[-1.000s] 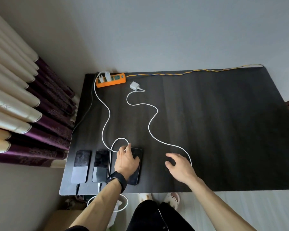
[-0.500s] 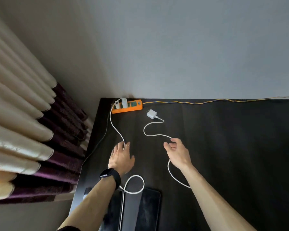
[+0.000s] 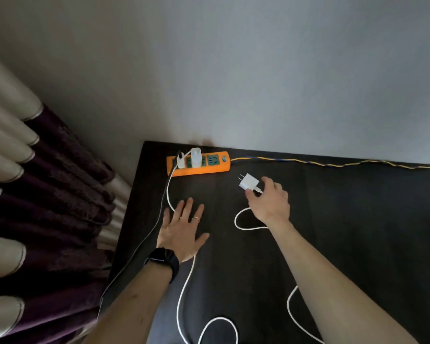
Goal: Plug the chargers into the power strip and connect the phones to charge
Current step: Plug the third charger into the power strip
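Right hand (image 3: 268, 202) pinching white charger (image 3: 249, 182), near power strip (image 3: 198, 165), left hand (image 3: 181, 229) spread flat

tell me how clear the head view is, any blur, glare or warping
Head view: dim, soft light, no glare; the orange power strip and white charger at the right hand are fairly sharp; the curtain at the left edge is smeared and stretched by the wide lens; the dark table shows little grain detail.
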The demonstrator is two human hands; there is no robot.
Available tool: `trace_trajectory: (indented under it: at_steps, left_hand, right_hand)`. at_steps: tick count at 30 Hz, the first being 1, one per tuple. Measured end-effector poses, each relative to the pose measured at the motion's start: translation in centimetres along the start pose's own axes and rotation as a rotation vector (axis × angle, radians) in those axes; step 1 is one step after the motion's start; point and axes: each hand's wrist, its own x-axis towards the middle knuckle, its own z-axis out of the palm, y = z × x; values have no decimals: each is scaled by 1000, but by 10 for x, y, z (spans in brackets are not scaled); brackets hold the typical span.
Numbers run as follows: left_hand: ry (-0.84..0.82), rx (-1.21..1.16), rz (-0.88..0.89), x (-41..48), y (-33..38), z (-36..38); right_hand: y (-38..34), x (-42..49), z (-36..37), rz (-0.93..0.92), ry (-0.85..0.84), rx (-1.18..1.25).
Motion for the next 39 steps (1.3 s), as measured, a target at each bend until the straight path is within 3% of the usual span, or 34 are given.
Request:
trace_trajectory:
  at_steps: [3,9,16,20,28,39]
  left_hand:
    - [35,-15,7,-2,-3,14]
    - [39,-7,-5,-1,-8,29]
    - [-8,-17,-4,1,-7,26]
    - [-28,-27,-9,3,-9,27]
    - [-47,-33,-14,3,-10,28]
    - [-55,-41,-6,3,-10,28]
  right_hand:
    - [-3,20,11,2,-121,-107]
    - [-8,28,15,-84,-23,-225]
    - [-54,45,-9,-390,81,-390]
    - [-83,54,-7,-533,6,-531]
    - [-118,64,-6,-556,-169,-671]
    - [-151,64,16,-582,-148,-852]
